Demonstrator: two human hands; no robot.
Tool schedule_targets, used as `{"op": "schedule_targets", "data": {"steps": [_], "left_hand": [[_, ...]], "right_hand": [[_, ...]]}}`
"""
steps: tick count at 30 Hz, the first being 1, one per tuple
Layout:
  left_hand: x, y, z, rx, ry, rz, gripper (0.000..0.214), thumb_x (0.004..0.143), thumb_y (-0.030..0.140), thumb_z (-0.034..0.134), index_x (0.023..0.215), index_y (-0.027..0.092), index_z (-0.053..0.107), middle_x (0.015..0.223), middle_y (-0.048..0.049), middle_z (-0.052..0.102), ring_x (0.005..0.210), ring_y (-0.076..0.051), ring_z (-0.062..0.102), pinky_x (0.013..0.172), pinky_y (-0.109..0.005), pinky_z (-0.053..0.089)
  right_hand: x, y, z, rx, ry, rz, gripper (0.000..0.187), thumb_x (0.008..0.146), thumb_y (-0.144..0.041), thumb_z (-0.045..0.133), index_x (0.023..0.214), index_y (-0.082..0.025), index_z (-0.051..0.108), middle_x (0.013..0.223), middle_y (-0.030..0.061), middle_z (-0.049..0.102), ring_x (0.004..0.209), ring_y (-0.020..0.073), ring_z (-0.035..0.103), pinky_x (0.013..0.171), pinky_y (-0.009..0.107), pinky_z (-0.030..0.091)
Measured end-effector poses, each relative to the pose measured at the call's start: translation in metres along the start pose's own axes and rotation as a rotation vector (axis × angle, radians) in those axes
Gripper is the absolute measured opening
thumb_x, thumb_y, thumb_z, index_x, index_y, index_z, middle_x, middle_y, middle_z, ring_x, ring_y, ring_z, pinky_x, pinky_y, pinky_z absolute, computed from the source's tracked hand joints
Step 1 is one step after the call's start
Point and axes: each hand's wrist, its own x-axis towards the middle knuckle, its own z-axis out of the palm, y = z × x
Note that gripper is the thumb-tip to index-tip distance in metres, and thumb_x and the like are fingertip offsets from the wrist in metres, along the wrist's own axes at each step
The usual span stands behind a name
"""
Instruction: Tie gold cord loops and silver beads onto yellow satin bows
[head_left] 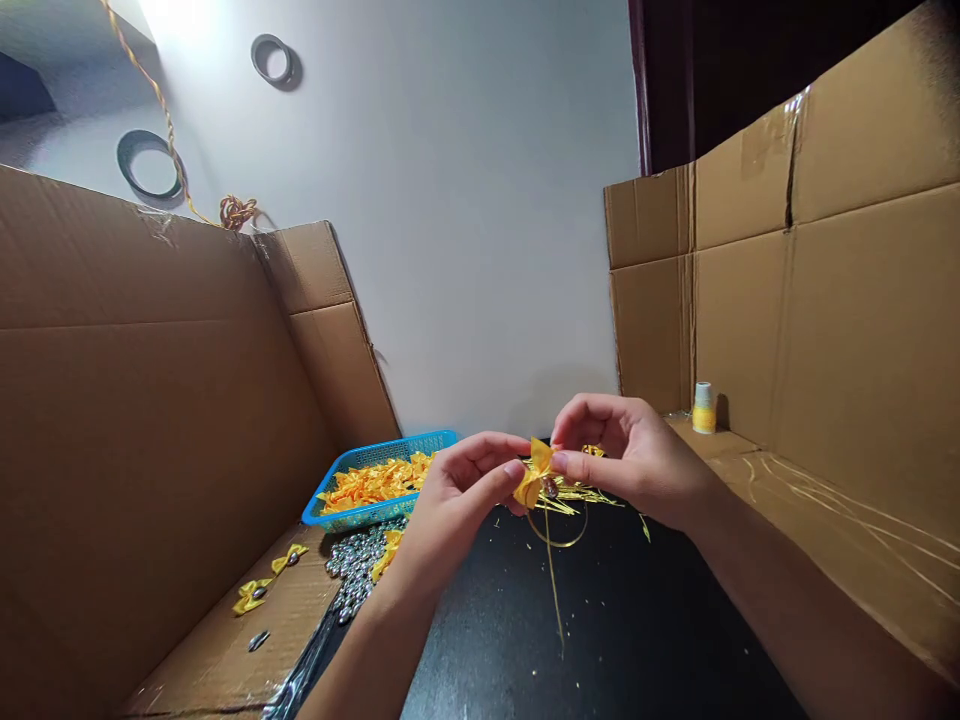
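To the right of the blue perforated plastic basket (360,516), above the black table (495,620), a small yellow satin ribbon bow (529,488) was held up between two bare hands. The left hand (471,475) pinched the bow between thumb and fingers, and the right hand (622,450) gripped its other side the same way. A thin yellow strand (555,590) hung down from it. The basket held a heap of orange-yellow ribbon pieces (379,484). Just in front of the basket lay a pile of shiny silver beads (358,570); to its front left, two yellow bows with dark shiny centres (251,597) rested on brown cardboard (292,615). Well to the basket's right stood a white-and-yellow thread spool (703,412).
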Motion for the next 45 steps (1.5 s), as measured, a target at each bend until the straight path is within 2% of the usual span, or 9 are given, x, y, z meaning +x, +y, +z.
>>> {"op": "schedule_targets", "data": {"steps": [6, 9, 12, 16, 20, 27, 38, 42, 45], "left_hand": [[-0.001, 0.000, 0.005, 0.136, 0.013, 0.051, 0.016, 0.077, 0.032, 0.070, 0.072, 0.016, 0.067, 0.062, -0.0024, 0.067, 0.054, -0.011, 0.060, 0.051, -0.020, 0.049], [-0.003, 0.000, 0.004, 0.214, 0.023, 0.160, 0.015, 0.081, 0.030, 0.065, 0.073, 0.018, 0.065, 0.064, -0.0022, 0.066, 0.055, -0.011, 0.060, 0.050, -0.022, 0.049], [-0.003, 0.002, -0.002, 0.414, 0.021, 0.468, 0.002, 0.079, 0.022, 0.065, 0.079, 0.020, 0.066, 0.073, -0.0042, 0.067, 0.067, -0.015, 0.063, 0.059, -0.028, 0.052], [-0.002, 0.009, -0.010, 0.676, 0.033, 0.907, 0.020, 0.069, 0.017, 0.074, 0.086, 0.023, 0.065, 0.076, -0.0010, 0.068, 0.068, -0.016, 0.062, 0.063, -0.031, 0.050], [-0.004, 0.012, -0.012, 0.914, 0.092, 1.109, 0.022, 0.067, 0.014, 0.076, 0.082, 0.025, 0.064, 0.070, 0.0031, 0.068, 0.062, -0.013, 0.060, 0.061, -0.028, 0.050], [-0.011, 0.007, -0.013, 1.011, 0.137, 1.170, 0.017, 0.076, 0.010, 0.069, 0.087, 0.023, 0.066, 0.075, 0.0004, 0.069, 0.068, -0.013, 0.062, 0.062, -0.027, 0.052], [-0.011, 0.010, -0.009, 1.030, 0.289, 1.322, 0.011, 0.074, 0.011, 0.070, 0.072, 0.020, 0.065, 0.068, 0.0018, 0.063, 0.065, -0.012, 0.054, 0.060, -0.026, 0.049], [-0.013, 0.004, -0.010, 1.039, 0.282, 1.392, 0.012, 0.070, 0.017, 0.074, 0.068, 0.023, 0.063, 0.062, 0.0028, 0.055, 0.063, -0.013, 0.049, 0.062, -0.028, 0.047], [-0.015, 0.002, -0.007, 1.081, 0.255, 1.412, 0.013, 0.071, 0.014, 0.073, 0.076, 0.024, 0.067, 0.063, 0.0032, 0.055, 0.063, -0.012, 0.046, 0.063, -0.028, 0.045]], "right_hand": [[-0.002, -0.003, 0.003, -0.072, -0.047, -0.012, 0.017, 0.073, -0.026, 0.071, 0.078, -0.017, 0.058, 0.074, 0.0004, 0.062, 0.068, 0.0109, 0.060, 0.058, 0.022, 0.049], [-0.004, -0.005, 0.002, -0.147, -0.039, -0.086, 0.013, 0.075, -0.021, 0.069, 0.080, -0.017, 0.058, 0.076, 0.0005, 0.064, 0.071, 0.0118, 0.061, 0.062, 0.023, 0.050], [-0.008, -0.008, -0.002, -0.329, 0.002, -0.340, 0.011, 0.077, -0.014, 0.065, 0.084, -0.020, 0.060, 0.076, -0.0006, 0.067, 0.069, 0.0113, 0.062, 0.071, 0.027, 0.050], [-0.010, -0.012, -0.010, -0.569, 0.012, -0.795, 0.016, 0.081, -0.009, 0.061, 0.083, -0.025, 0.064, 0.078, -0.0033, 0.074, 0.066, 0.0107, 0.065, 0.089, 0.035, 0.045], [-0.009, -0.008, -0.015, -0.603, 0.001, -0.961, 0.013, 0.082, -0.012, 0.062, 0.081, -0.025, 0.065, 0.084, -0.0025, 0.076, 0.076, 0.0138, 0.069, 0.087, 0.036, 0.045], [-0.008, -0.006, -0.013, -0.587, 0.010, -1.029, 0.012, 0.084, -0.014, 0.062, 0.080, -0.024, 0.067, 0.083, -0.0011, 0.076, 0.080, 0.0160, 0.071, 0.081, 0.035, 0.048], [-0.001, 0.001, -0.007, -0.551, 0.086, -1.073, 0.006, 0.082, -0.014, 0.066, 0.078, -0.019, 0.067, 0.080, 0.0018, 0.075, 0.073, 0.0138, 0.067, 0.070, 0.032, 0.049], [-0.001, 0.003, -0.008, -0.553, 0.114, -1.062, 0.007, 0.082, -0.015, 0.065, 0.078, -0.020, 0.067, 0.080, 0.0024, 0.074, 0.071, 0.0140, 0.063, 0.068, 0.033, 0.048], [-0.003, 0.003, -0.007, -0.570, 0.125, -1.055, 0.007, 0.082, -0.016, 0.065, 0.078, -0.021, 0.067, 0.081, 0.0023, 0.073, 0.071, 0.0143, 0.061, 0.068, 0.033, 0.048]]}}
